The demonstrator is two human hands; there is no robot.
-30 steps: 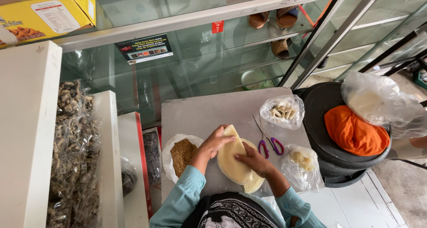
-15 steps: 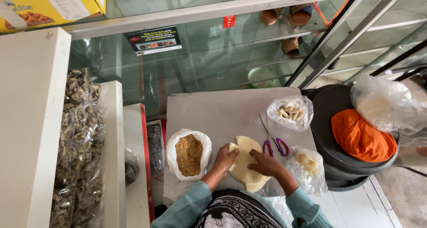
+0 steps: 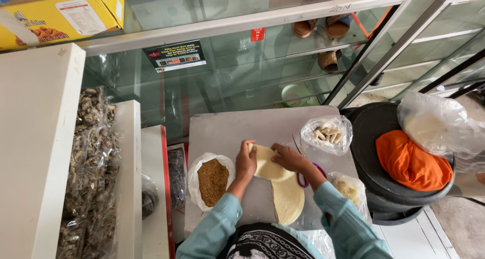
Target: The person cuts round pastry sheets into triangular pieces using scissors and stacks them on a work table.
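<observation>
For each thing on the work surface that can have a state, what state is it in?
Top wrapper sheet: partly peeled up, gripped by left hand and right hand.
Wrapper stack: lying flat.
Bag of brown crumbs: open.
Bag of pale pieces: open.
Orange cloth: bunched.

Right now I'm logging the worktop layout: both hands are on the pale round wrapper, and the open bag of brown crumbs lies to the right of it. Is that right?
Not quite. In the head view the bag of brown crumbs lies to the left of the wrapper, beside the left hand. The rest holds: the right hand is on the wrapper too.
</observation>
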